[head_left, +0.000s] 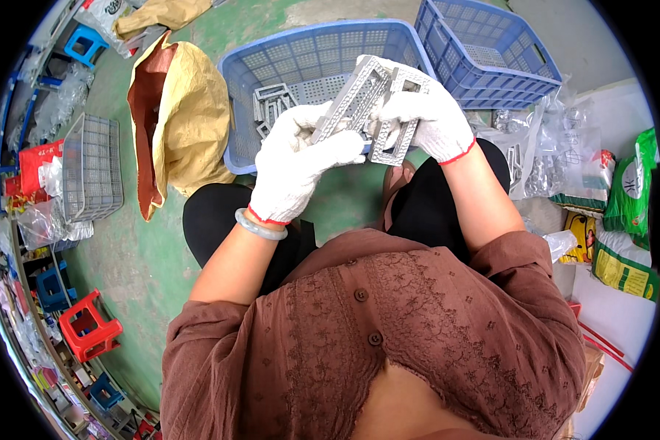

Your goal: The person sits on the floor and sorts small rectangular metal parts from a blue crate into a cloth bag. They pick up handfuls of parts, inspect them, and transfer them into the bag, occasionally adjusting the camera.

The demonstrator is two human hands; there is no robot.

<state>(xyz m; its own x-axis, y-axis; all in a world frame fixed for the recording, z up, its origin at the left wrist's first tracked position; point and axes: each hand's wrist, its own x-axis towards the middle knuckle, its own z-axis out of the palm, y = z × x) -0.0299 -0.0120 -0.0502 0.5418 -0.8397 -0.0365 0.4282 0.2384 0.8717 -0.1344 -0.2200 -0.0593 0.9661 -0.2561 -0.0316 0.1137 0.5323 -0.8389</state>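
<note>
White knitted gloves with red cuffs cover both hands, which are raised close together over the near edge of a blue plastic basket (235,150). My left hand (295,158) is closed around a silver-grey rectangular metal frame (350,100) with a textured face, tilted upward. Between the fingers and thumb of my right hand (434,117) is a similar grey frame (382,144), right beside the first one. The fingers partly hide both frames, and I cannot tell whether they touch. Several more grey frames (273,103) lie at the left inside the basket.
An open yellow woven sack (194,110) stands left of the basket. A second blue crate (484,55) adjoins its right side. Farther left are a grey crate (92,169) and a red stool (88,326). Clear plastic bags (554,143) and green sacks (631,180) lie right.
</note>
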